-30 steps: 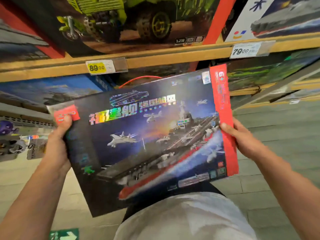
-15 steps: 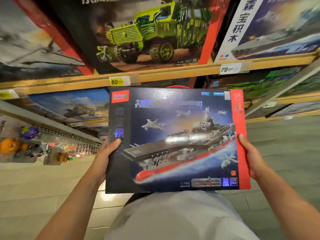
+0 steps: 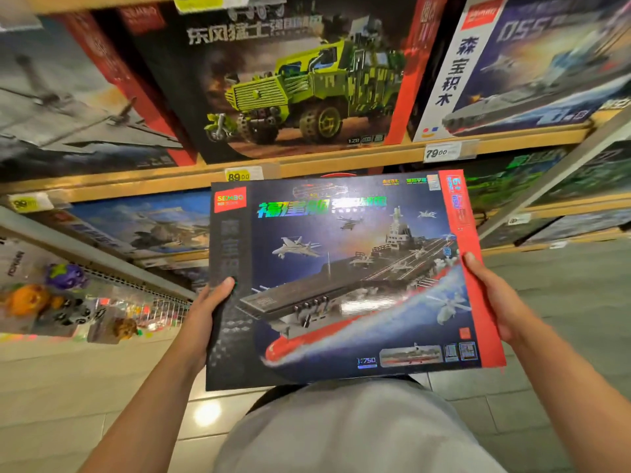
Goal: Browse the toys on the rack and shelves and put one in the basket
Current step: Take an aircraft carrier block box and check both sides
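Item held: aircraft-carrier box (image 3: 348, 278), a flat building-block set with a dark blue face, a red band down its right edge and a red brand tag at its top left corner. I take this box as my landmark for everything below.

Left hand (image 3: 205, 315): I grip the box's left edge, thumb laid on the printed face, the other fingers behind the box and hidden from me.

Right hand (image 3: 498, 302): I grip the box's right edge on the red band, thumb on the face, fingers hidden behind.

Position: the box is off the shelves, held face up and roughly level in front of my chest, above my pale shirt (image 3: 355, 428).

Above the box: wooden shelf edge (image 3: 170, 180) carrying a yellow price tag (image 3: 239, 175) just over the box's top edge, and a white price tag (image 3: 440, 152) up and to the right.

Above that shelf: green truck box (image 3: 293, 87); to its right, a white-sided warship box (image 3: 522, 63).

Left of the box: a rack of small hanging toys (image 3: 65, 298), blurred.

A red curved rim (image 3: 338, 174) peeks over the box's top edge; I cannot tell what it belongs to.
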